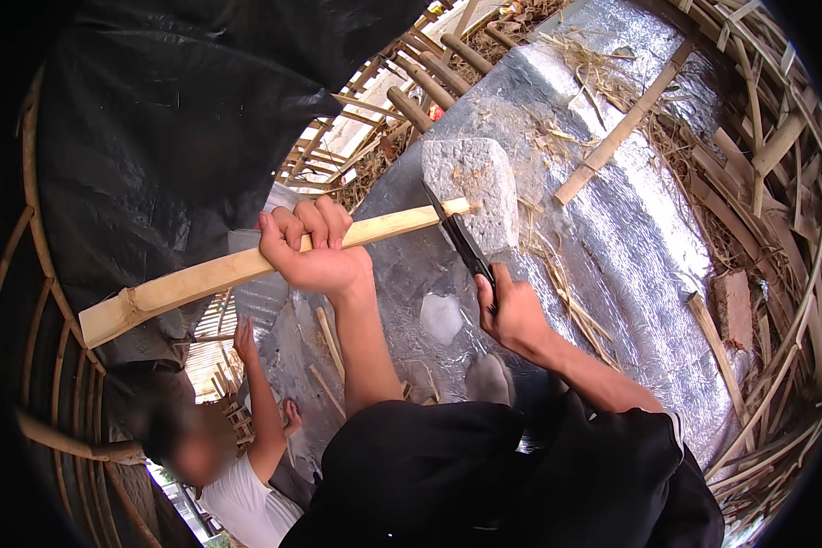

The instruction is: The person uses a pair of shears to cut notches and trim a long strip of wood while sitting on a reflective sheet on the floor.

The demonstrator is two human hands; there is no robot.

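Observation:
My left hand is wrapped round a split bamboo strip, which slants from the lower left up to the right. The strip's far end lies over a pale, rough stone block. In my right hand is a dark knife, gripped by its handle. Its blade crosses the strip close to that end; whether the edge cuts into the wood I cannot tell.
Silvery foil sheeting covers the ground, with straw and a loose bamboo stick on it. A brick and bamboo slats stand at the right. A black tarp hangs left; a person in a white shirt is at lower left.

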